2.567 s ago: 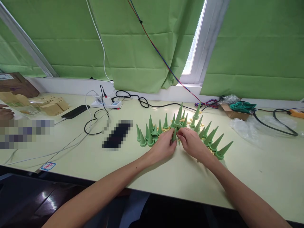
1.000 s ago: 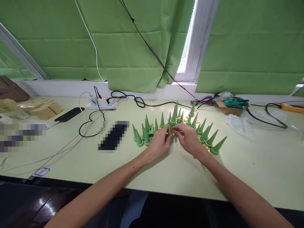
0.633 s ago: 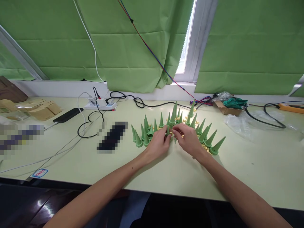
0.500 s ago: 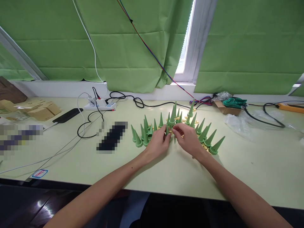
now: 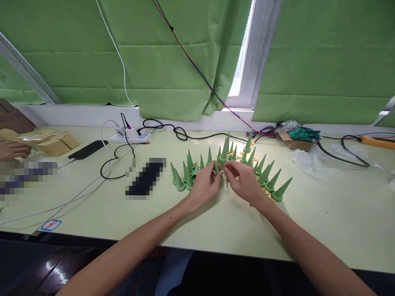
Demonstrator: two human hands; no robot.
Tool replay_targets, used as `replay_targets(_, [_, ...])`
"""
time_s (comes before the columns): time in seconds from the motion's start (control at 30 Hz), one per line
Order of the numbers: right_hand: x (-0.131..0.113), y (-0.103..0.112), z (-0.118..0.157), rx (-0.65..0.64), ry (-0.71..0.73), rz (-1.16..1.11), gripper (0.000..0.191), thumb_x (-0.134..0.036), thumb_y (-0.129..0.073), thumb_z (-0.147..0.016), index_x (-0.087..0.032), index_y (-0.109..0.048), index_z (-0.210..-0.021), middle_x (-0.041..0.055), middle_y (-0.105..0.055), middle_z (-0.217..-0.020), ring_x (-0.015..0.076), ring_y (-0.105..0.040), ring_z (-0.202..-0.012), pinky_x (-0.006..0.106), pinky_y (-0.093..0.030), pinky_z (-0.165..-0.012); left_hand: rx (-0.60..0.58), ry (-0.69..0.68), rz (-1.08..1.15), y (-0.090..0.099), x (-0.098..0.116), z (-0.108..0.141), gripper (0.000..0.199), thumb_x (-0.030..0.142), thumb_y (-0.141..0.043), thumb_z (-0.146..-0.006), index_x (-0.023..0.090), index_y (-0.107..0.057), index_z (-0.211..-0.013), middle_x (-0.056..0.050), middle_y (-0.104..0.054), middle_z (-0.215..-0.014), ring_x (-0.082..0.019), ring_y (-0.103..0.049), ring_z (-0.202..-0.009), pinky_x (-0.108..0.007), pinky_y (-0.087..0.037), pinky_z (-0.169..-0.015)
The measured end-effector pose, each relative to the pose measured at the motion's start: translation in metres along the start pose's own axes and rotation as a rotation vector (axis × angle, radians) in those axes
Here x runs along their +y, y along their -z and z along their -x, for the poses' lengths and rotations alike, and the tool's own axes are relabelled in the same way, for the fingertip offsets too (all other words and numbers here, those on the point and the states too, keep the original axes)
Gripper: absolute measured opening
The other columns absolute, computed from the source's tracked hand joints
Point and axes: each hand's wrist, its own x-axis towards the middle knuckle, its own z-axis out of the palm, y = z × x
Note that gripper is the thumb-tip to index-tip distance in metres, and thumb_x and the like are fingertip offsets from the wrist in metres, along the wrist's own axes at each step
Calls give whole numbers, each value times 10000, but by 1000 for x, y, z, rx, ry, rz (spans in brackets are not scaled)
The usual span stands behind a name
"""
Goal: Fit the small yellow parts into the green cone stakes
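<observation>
Green curtains [image 5: 173, 61] back our pale table [image 5: 191, 226], power strip [image 5: 131, 137] behind; amid standing cones [image 5: 224, 156] our left hand [image 5: 204, 181] pinches a green cone [image 5: 217, 167]; our right hand [image 5: 243, 180] bunches its fingertips, on what we cannot tell.

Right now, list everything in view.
Cones: many, green, centre
Small pieces: many, yellow, among cones
Table: one, pale, beneath
Power strip: one, white, back left
Cables: several, black, white, red, blue, back and left
Slim device: one, black, left
Blurred patches: several, dark, left
Small boxes: several, tan, far left
Large box: one, brown, left corner
Open carton: one, brown, right
Crumpled plastic: several, green and clear, right
Device: one, orange, far right
Label: one, white, front left
Curtains: several, green, behind
Window frames: several, grey, behind
Co-worker's hand: one, bare, far left
Left hand: one, bare, holding cone
Right hand: one, bare, centre
</observation>
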Motion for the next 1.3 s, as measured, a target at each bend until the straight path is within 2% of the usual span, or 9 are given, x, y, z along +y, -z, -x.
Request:
replay_targets(0.27, [-2, 0, -1, 40, 48, 1, 166, -190, -468, -945, -194, -632, -923, 49, -679, -842, 168, -596, -701, 299, -467, -659, 58, -5, 13, 1, 1, -2, 126, 301, -483, -950, 196, -541, -910, 17, -568, -749, -98, -461, -581, -234, -336, -530])
replay_targets(0.47, [-4, 1, -1, 23, 3, -73, 166, -233, -477, -958, -193, -630, -906, 50, -664, -823, 163, -597, -660, 301, -478, -632, 62, 24, 38, 1, -2, -4, 119, 305, -483, -950, 207, -549, -950, 15, -571, -769, -103, -469, -602, -237, -355, -549])
replay_targets(0.6, [-8, 1, -2, 22, -11, -117, 152, -254, -504, -950, -187, -626, -889, 43, -647, -790, 155, -587, -637, 291, -480, -612, 69, 41, 90, 1, -5, -5, 130, 320, -483, -948, 199, -529, -932, -9, -599, -896, -90, -485, -599, -232, -356, -523])
replay_targets(0.7, [-10, 1, -3, 23, -17, -134, 148, -267, -523, -944, -186, -624, -871, 38, -640, -762, 149, -583, -627, 281, -482, -602, 69, 48, 82, 2, -5, -5, 132, 325, -480, -948, 205, -535, -954, 4, -582, -830, -90, -467, -585, -227, -354, -519])
replay_targets(0.83, [-10, 1, -3, 26, -19, -165, 154, -287, -536, -942, -187, -622, -862, 24, -632, -734, 131, -569, -586, 266, -482, -582, 76, 53, 117, 3, -3, -5, 125, 326, -489, -941, 207, -527, -953, -3, -596, -888, -87, -491, -603, -217, -367, -508])
replay_targets(1.3, [-10, 0, -4, 35, -66, -224, 183, -355, -552, -932, -202, -610, -852, 3, -606, -665, 130, -564, -516, 271, -477, -534, 130, 92, 278, 3, -2, -6, 226, 426, -486, -949, 201, -500, -952, 1, -585, -803, -65, -482, -507, -200, -383, -464])
